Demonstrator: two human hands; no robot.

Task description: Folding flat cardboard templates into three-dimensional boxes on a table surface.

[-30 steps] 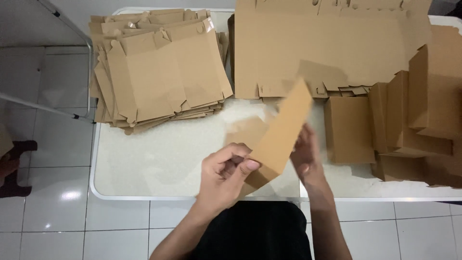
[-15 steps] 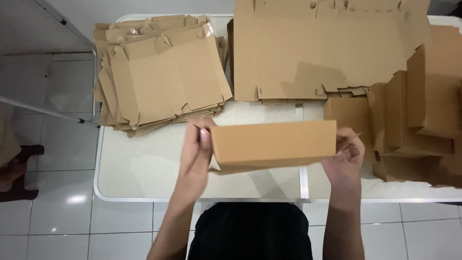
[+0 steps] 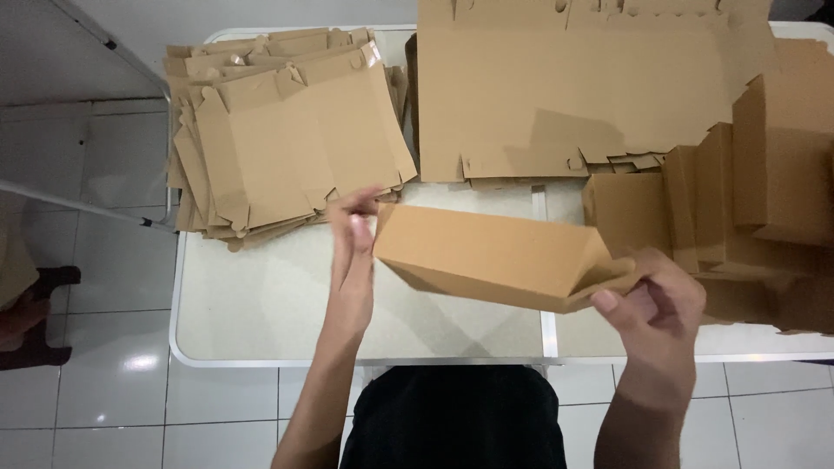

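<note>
Brown cardboard box [image 3: 495,256] mid-table; flat brown blanks [image 3: 287,148] stacked far-left.

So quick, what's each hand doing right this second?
Left hand: closed on the left end of the brown cardboard box, fingers pressed flat against it.
Right hand: closed on the box's right end, thumb on the open flap.
</note>
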